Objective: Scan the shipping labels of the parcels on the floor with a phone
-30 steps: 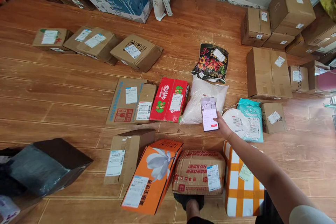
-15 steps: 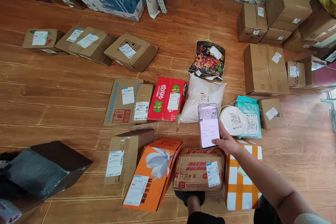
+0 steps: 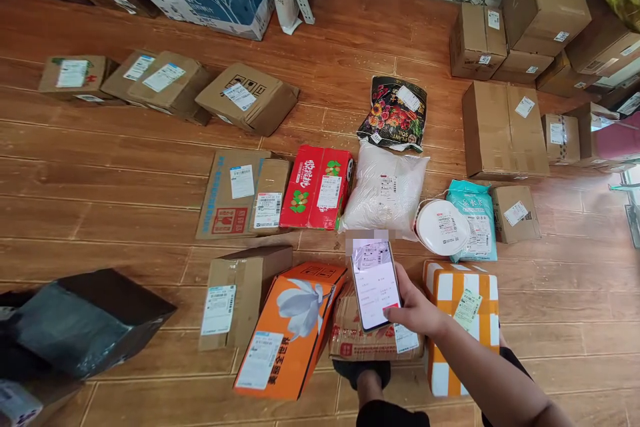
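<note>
My right hand [image 3: 415, 303] is wrapped round a smartphone [image 3: 375, 283], its thumb on the lower part of the lit screen. The screen shows a label picture above lines of text. Below the phone lies a brown carton with red print [image 3: 345, 330], partly covered by phone and hand. An orange box with a white flower [image 3: 295, 327] is left of that carton. On the right stands a white box with orange tape [image 3: 463, 320], partly under my forearm. A white sack [image 3: 385, 190] and a round white tub [image 3: 443, 227] lie just beyond the phone. My left hand is out of view.
Beyond lie a red box [image 3: 316, 187], a black plant soil bag [image 3: 393, 113] and a turquoise bag [image 3: 473, 217]. Cartons [image 3: 505, 130] are stacked at the right. A dark wrapped parcel [image 3: 90, 320] sits at the left. My foot [image 3: 363, 373] is by the printed carton.
My right hand has moved the phone down and left, from before the white sack to above the red-printed carton. The phone is now tilted, and a red patch shows on its screen near my thumb.
</note>
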Tool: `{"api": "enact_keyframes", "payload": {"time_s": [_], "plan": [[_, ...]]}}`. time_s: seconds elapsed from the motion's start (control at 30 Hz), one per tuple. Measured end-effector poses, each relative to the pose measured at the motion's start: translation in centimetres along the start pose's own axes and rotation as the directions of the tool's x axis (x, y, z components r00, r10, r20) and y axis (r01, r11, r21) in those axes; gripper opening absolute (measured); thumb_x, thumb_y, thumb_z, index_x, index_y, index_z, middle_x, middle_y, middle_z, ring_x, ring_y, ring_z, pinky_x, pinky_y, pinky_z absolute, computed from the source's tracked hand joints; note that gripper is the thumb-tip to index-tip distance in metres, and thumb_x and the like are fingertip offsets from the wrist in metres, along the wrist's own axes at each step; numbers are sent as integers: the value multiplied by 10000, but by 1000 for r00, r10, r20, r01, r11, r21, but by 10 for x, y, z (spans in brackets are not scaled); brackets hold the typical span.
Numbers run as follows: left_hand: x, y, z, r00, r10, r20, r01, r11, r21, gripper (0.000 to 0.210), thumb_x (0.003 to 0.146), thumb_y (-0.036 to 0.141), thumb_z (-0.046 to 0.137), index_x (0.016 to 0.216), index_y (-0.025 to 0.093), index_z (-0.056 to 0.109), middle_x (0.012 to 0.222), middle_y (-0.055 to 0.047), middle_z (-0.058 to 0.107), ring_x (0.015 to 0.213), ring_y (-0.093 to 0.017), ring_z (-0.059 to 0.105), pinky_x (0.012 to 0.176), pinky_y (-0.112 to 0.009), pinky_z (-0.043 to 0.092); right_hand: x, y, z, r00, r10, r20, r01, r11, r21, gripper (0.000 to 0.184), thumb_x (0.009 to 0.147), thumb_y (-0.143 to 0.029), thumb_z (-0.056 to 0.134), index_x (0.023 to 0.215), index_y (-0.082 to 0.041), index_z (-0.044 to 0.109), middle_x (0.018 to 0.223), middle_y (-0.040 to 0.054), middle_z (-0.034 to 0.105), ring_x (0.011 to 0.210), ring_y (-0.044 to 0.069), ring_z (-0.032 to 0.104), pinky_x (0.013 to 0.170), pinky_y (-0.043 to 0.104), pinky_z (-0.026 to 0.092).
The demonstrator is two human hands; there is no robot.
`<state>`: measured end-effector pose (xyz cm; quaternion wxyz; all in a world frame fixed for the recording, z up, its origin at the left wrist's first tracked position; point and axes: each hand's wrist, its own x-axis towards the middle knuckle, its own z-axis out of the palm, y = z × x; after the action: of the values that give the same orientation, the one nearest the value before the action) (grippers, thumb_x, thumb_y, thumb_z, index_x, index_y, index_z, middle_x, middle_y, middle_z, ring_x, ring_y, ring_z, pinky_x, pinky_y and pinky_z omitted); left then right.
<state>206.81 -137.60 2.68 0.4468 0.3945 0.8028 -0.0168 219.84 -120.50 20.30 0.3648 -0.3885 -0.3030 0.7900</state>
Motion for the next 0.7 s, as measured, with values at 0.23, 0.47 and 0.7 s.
{"api": "enact_keyframes", "payload": {"time_s": [0.23, 0.47, 0.7], "plan": [[7, -22, 16, 995, -33, -94, 30, 999, -32, 1079, 284, 376, 239, 1325, 660, 260, 1249, 324, 571, 1217, -581, 461, 404, -510, 332, 5, -11, 2, 999, -10, 43, 11, 999, -32, 765, 712, -179, 681, 1385, -270, 329, 1293, 63, 565, 1145, 241, 570, 912, 389, 506], [9, -32, 22, 991, -6, -137, -7, 995, -96, 961, 346, 402, 345, 1261, 698, 319, 1168, 299, 637, 1148, -612, 503, 415, -577, 339, -1, -7, 20, 998, -15, 69, 19, 998, -59, 812, 713, -161, 698, 1416, -285, 312, 1241, 46, 578, 1064, 214, 581, 865, 350, 508], [1, -38, 3, 984, 17, -180, -48, 983, -175, 802, 601, 408, 757, 1353, 522, 503, 1388, 70, 599, 1287, -508, 477, 739, -617, 546, -11, -3, 60, 997, 19, 79, -12, 996, -88, 761, 716, -184, 721, 1379, -297, 364, 1193, 28, 605, 1027, 207, 595, 864, 352, 510]]}}
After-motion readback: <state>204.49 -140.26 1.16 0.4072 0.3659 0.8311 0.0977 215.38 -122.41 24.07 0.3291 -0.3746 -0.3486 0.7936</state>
